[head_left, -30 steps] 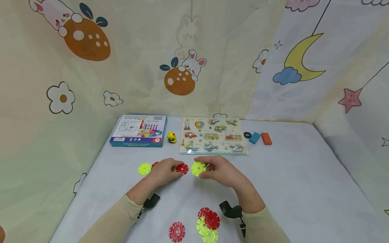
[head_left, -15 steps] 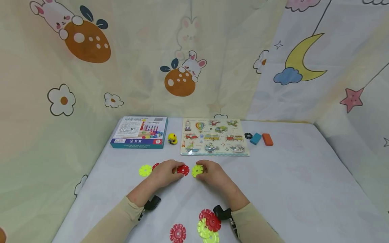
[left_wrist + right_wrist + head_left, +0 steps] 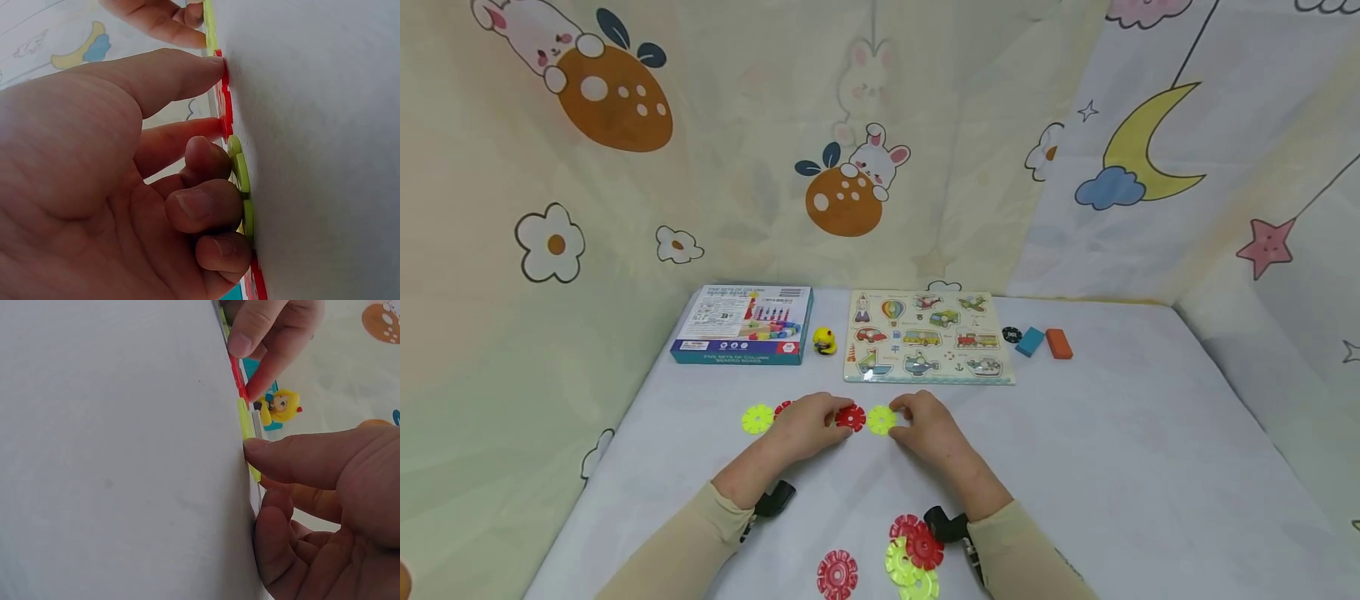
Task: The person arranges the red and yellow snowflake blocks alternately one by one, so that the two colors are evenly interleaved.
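In the head view my left hand (image 3: 808, 429) pinches a red flower-shaped plastic disc (image 3: 851, 418) by its edges, thumb on the near side and index finger on the far side. My right hand (image 3: 931, 429) holds a yellow-green disc (image 3: 882, 420) the same way, its rim right at the red one. Both discs lie flat at the table surface. Further left in the row are another yellow-green disc (image 3: 757, 419) and a red disc (image 3: 782, 407) partly hidden by the left hand. Under the left hand's curled fingers, the left wrist view shows a yellow-green disc (image 3: 242, 173).
Near the front edge lie a red disc (image 3: 837, 575) and a pile of red and yellow-green discs (image 3: 901, 562). Along the back stand a box (image 3: 741, 325), a yellow duck figure (image 3: 824, 340), a picture puzzle board (image 3: 928, 337), a black round chip (image 3: 1012, 334), a blue block (image 3: 1030, 342) and an orange block (image 3: 1058, 343).
My right hand has brought the yellow-green disc leftward, up against the red one, and its grip has shifted to the disc's right side. The left hand has stayed in place.
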Available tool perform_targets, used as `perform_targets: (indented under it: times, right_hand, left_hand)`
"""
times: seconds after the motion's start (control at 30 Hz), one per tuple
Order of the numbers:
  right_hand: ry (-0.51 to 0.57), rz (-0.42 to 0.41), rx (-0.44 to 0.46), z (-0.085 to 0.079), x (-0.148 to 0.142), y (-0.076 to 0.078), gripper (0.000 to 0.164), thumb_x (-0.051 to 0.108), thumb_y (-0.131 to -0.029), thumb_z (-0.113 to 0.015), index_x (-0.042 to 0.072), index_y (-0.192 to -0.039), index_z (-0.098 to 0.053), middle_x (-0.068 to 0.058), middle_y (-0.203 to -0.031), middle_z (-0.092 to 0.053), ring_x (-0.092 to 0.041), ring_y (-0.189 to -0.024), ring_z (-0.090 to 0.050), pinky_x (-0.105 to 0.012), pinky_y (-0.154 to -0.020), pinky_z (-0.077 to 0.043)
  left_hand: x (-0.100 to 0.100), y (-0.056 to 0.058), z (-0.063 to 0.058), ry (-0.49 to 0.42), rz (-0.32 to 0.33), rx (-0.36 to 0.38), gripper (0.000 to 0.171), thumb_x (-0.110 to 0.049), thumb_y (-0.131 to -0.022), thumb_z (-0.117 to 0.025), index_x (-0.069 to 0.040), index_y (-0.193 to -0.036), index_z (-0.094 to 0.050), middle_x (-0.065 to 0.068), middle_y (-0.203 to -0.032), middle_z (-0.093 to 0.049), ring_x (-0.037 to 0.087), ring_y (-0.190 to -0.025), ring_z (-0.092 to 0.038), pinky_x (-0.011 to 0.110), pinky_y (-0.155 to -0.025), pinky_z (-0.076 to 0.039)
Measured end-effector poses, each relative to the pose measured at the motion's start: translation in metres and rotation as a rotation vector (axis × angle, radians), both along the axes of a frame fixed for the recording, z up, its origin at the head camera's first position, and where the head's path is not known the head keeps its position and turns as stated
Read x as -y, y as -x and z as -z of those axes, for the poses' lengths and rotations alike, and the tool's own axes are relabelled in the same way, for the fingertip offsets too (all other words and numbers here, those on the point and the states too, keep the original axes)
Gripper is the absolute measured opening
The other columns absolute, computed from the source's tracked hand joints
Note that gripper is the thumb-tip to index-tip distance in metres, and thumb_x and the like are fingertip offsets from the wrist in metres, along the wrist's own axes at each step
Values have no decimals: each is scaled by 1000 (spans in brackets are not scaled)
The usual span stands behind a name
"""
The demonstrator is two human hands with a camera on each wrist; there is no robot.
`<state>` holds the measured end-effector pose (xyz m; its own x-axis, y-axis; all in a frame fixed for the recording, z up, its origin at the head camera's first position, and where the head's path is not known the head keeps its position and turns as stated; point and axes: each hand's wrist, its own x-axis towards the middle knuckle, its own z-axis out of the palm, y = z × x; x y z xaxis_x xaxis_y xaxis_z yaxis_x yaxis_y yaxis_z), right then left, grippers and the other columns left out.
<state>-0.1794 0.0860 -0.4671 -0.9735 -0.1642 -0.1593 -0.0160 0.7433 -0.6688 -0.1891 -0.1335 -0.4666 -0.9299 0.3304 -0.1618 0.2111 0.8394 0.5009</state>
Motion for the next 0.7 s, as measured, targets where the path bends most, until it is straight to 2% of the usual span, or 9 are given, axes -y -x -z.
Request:
perform_targets:
  times: [0.13,0.33,0.57,0.7]
  right_hand:
    - [9,5,-9,1,0,0,38,17,-77,-78,11,-113,-66,-2,-88,-50,-19,-82,-47,-29,-67,-46]
    - [-3,-3,-18,-1,-2,-1,36,17,-79,-77,12,-113,-66,-3,-88,-51,-19,-81,-47,-30,-66,-44]
    - [4,-23,-42,-2,-4,-1,33,16,-80,-75,10,-111,-66,-5,-86,-50,-19,-79,-46,-31,-65,-42]
    - [8,-39,-40,-2,-4,-1,32,17,-81,-74,11,-111,-66,-4,-88,-50,-19,-79,-46,-31,-67,-42]
  left_hand:
    - [-1,1,0,12,8,-9,52,-38,-79,-74,-22,-127,-61,-2,-112,-61,16,-95,-52,37,-82,-46]
    - [-11,4,-4,40,14,-21,56,-40,-77,-75,-20,-128,-60,0,-120,-60,20,-107,-53,41,-87,-46]
    - [-39,10,-8,62,92,-6,59,-41,-75,-76,-17,-127,-61,0,-110,-63,19,-98,-54,38,-80,-47]
    - [-47,11,-5,83,97,-2,57,-41,-76,-76,-18,-126,-62,-3,-104,-64,16,-91,-53,35,-78,-46]
